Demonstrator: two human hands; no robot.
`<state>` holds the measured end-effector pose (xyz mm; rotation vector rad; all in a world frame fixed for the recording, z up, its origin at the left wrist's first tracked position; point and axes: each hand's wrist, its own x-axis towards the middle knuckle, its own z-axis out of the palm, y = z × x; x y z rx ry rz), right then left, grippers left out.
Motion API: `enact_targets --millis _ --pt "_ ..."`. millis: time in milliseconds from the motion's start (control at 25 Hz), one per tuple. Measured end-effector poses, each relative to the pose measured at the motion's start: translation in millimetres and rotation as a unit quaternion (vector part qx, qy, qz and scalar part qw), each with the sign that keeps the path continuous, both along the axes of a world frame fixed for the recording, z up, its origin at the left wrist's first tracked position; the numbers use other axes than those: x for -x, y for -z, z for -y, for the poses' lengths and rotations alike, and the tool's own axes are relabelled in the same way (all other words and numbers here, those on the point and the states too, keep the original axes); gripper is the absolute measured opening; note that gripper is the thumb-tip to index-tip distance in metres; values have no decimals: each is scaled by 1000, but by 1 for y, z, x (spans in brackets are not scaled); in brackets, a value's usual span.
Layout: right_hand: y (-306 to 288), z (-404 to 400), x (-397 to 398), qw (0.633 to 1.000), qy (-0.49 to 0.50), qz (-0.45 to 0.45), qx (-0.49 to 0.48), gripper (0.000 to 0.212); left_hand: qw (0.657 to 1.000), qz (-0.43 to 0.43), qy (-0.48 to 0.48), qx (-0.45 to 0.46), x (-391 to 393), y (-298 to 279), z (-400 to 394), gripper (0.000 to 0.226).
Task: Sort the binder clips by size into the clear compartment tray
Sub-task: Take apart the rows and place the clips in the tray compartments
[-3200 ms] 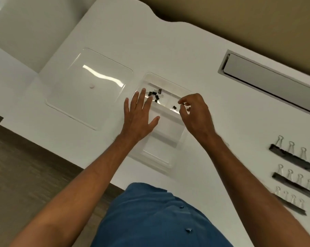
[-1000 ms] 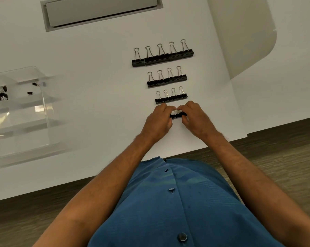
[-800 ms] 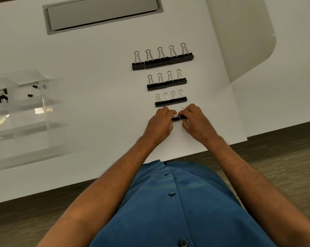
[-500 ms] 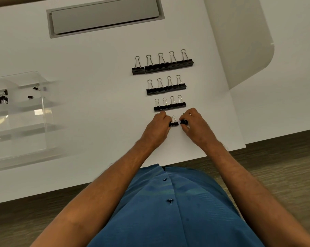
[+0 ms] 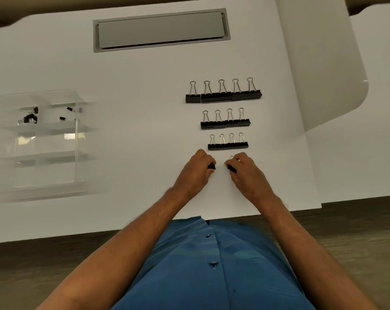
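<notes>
Approx. five tiny clips (image 5: 30,118) seen in far compartment of tray (image 5: 76,139), left; one small clip pinched per left hand (image 5: 195,173) & right hand (image 5: 245,173); three rows (image 5: 227,145) unsorted.

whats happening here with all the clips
A person is sorting black binder clips by size. Each hand pinches one small clip at the near edge of the white table: the left hand holds one clip, the right hand another. Three rows of larger clips, five, four and four, still wait on the table. The clear compartment tray to the left holds a few tiny clips in its far compartments.
</notes>
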<state>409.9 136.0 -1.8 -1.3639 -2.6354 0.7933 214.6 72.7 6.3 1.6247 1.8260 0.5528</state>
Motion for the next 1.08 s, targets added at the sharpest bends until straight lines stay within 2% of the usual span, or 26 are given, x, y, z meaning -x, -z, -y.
enact_targets --millis 200,400,800,1080 --pt "-6 -2 12 999 33 32 3 17 998 17 -55 -1 36 -5 14 17" --pt "-18 2 40 997 55 46 39 14 992 45 -121 -3 81 -13 33 16" --pt "-57 34 188 972 86 -100 196 17 971 52 -229 -44 213 -54 91 15" --pt "-74 53 306 965 64 -142 210 15 956 10 -287 -60 315 -55 134 15"
